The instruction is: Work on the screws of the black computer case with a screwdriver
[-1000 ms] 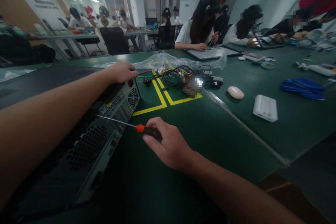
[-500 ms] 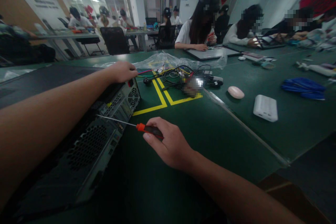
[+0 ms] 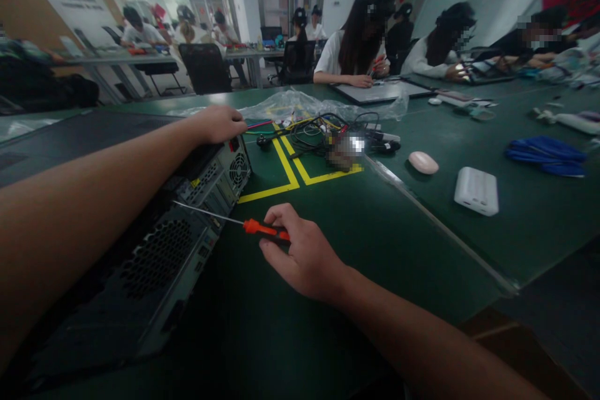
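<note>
A black desktop computer case (image 3: 154, 262) lies on its side on the green table (image 3: 365, 244), its vented back panel facing me. My right hand (image 3: 304, 256) is closed round the orange-and-black handle of a screwdriver (image 3: 234, 222). The thin metal shaft reaches left and its tip meets the back panel. My left hand (image 3: 220, 123) rests with curled fingers on the far top corner of the case, above the round fan grille (image 3: 238, 170).
Tangled cables (image 3: 319, 134) and a clear plastic bag (image 3: 300, 105) lie past yellow tape lines (image 3: 285, 169). A pink mouse (image 3: 423, 162), a white box (image 3: 476, 190) and blue cloth (image 3: 546, 155) sit to the right. Several people work at the far side.
The view has shifted slightly; my right hand and the screwdriver have barely moved, the handle turned a little in my fingers. My left hand stays on the case.
</note>
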Demonstrator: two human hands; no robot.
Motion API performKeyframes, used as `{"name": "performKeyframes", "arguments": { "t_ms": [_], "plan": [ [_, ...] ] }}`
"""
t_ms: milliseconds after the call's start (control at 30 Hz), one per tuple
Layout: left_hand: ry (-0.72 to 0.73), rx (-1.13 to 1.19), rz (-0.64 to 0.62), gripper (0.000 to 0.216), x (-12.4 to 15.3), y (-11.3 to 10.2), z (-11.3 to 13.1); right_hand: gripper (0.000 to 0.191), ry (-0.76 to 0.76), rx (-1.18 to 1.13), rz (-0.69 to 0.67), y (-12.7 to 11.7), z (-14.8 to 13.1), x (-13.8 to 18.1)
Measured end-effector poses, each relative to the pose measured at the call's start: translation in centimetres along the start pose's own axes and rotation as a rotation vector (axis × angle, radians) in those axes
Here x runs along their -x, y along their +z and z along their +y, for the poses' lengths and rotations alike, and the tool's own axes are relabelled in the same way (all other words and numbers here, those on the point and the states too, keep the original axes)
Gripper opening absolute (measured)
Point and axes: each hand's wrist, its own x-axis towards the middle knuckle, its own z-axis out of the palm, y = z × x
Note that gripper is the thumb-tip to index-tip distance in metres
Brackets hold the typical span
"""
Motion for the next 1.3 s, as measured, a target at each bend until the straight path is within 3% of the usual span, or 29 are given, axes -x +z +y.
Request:
{"name": "performKeyframes", "arguments": {
  "t_ms": [267, 533, 800, 1133, 1300],
  "plan": [
    [0.0, -0.006, -0.008, 0.077, -0.2, 0.1, -0.2, 0.016, -0.03, 0.015, 0.05, -0.1, 0.2, -0.2],
    [0.016, 0.084, 0.026, 0.077, -0.6, 0.5, -0.5, 0.007, -0.188, -0.038, 0.207, 0.0, 0.5, -0.2],
    [-0.01, 0.09, 0.03, 0.071, 0.6, -0.2, 0.9, 0.017, -0.288, -0.033, 0.344, -0.5, 0.5, -0.4],
    [0.028, 0.013, 0.012, 0.066, 2.1, -1.0, 2.0, 0.028, -0.121, -0.017, 0.337, -0.4, -0.4, -0.1],
    [-0.01, 0.018, -0.008, 0.066, 2.1, -1.1, 2.1, 0.019, -0.118, -0.011, 0.3, -0.8, -1.0, 0.0]
  ]
}}
